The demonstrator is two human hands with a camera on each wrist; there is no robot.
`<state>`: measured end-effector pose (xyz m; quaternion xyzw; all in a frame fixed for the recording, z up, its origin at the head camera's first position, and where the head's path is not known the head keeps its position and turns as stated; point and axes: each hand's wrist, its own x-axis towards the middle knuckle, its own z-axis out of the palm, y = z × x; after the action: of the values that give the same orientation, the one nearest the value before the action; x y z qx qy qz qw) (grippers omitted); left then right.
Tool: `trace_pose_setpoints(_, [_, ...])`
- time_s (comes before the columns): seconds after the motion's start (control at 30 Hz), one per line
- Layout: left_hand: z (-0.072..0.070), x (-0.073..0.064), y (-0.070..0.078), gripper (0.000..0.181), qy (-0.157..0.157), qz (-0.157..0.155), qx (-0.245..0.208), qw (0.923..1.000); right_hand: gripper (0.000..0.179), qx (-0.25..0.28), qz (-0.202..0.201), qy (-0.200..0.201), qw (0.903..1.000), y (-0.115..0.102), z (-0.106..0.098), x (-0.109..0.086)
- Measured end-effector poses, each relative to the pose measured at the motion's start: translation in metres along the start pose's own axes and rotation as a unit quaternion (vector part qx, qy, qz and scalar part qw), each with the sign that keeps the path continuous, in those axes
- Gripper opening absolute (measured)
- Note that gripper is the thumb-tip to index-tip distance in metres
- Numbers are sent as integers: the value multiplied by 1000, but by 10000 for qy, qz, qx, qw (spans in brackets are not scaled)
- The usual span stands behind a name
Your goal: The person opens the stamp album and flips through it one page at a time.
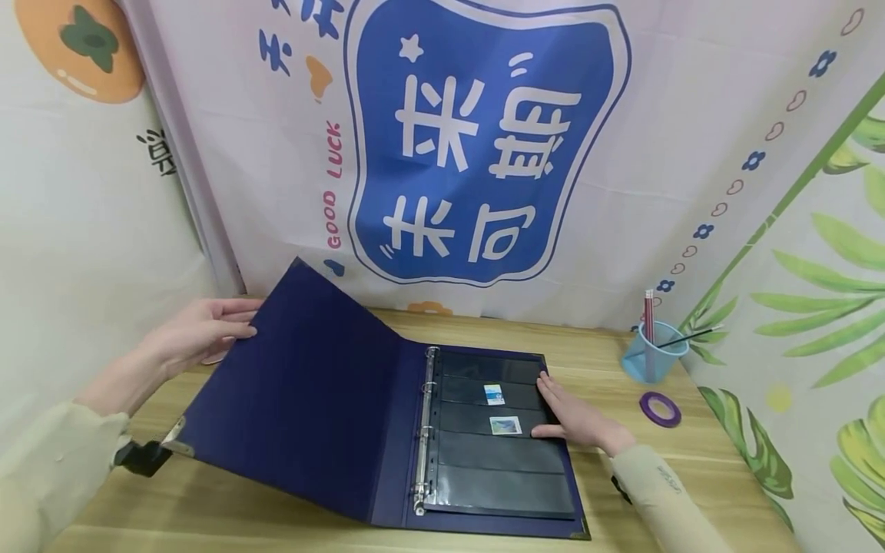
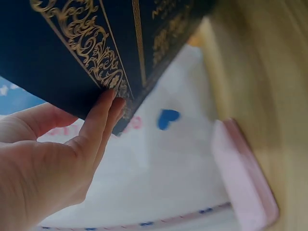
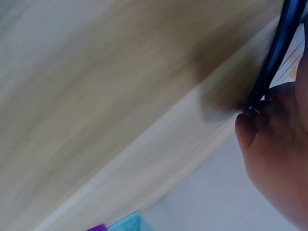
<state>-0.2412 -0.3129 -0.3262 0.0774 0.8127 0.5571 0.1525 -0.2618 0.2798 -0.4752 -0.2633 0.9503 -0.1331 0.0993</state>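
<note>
A dark blue ring-binder stamp album lies open on the table, its left cover tilted up. My left hand holds that cover near its outer edge, thumb on the inside. In the left wrist view, fingers of the left hand lie against the gold-patterned outside. My right hand rests at the right edge of the black pocket page, thumb and a finger spread over it. Two small stamps, one blue and white and one greenish, sit in the page's pockets.
A light blue pen cup with pencils stands at the table's back right. In front of it lies a purple tape ring. The left wrist view shows a pink case on the wooden table. A printed cloth hangs behind.
</note>
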Motion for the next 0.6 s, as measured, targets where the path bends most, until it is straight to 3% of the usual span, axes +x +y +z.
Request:
trace_pose_setpoints(0.13, [0,1,-26,71,-237,54,-95,9997,97,28,-86,42,9999,9,-3,-8])
trace_pose_setpoints(0.33, [10,2,-61,69,-477,103,147,9987,98,46,-175,30,9998,24,-7,-16])
trace_pose_setpoints(0.6, [25,3,-90,63,-335,-127,705,9969,99,12,-202,67,9998,37,-10,-23])
